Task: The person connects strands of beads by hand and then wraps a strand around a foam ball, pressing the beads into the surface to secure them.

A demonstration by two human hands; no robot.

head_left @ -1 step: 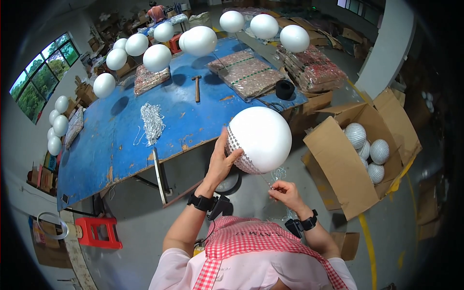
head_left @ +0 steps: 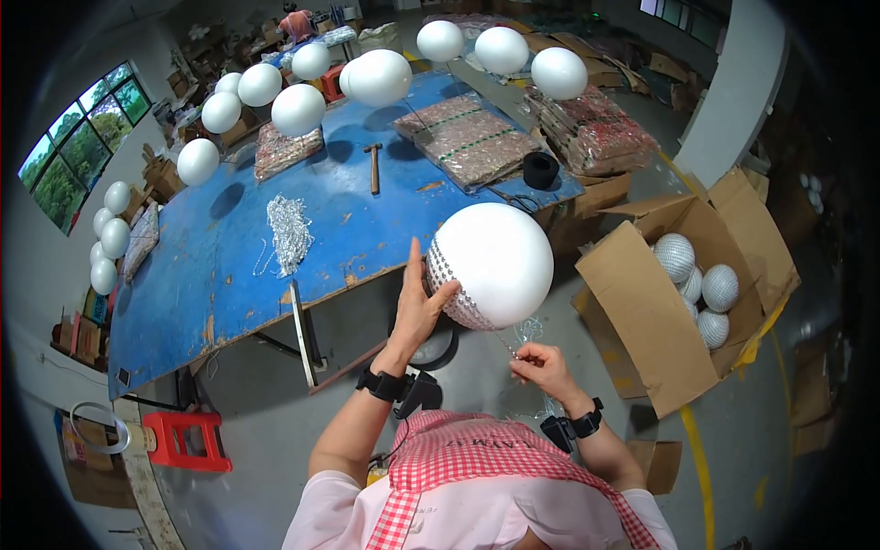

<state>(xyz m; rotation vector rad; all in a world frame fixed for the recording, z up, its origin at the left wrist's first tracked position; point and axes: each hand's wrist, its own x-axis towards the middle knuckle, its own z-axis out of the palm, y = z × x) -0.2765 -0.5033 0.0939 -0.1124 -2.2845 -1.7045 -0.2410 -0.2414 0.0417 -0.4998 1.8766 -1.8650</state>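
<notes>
A large white foam ball (head_left: 502, 257) hangs in front of me, just off the edge of the blue table (head_left: 220, 275). A patch of small mirror tiles covers its lower left side. My left hand (head_left: 420, 310) presses against that tiled side with fingers spread, holding the ball steady. Just below the ball, my right hand (head_left: 543, 367) pinches a thin strand of mirror tiles (head_left: 527, 332) that runs up to the ball's underside.
On the table lie a hammer (head_left: 373, 167), a heap of silvery strands (head_left: 289, 231), wrapped packs of mirror sheets (head_left: 463, 137) and a black roll (head_left: 540, 170). Several white balls (head_left: 380, 78) hang above it. An open cardboard box (head_left: 642, 312) at right holds mirror balls (head_left: 701, 284). A red stool (head_left: 188, 440) stands lower left.
</notes>
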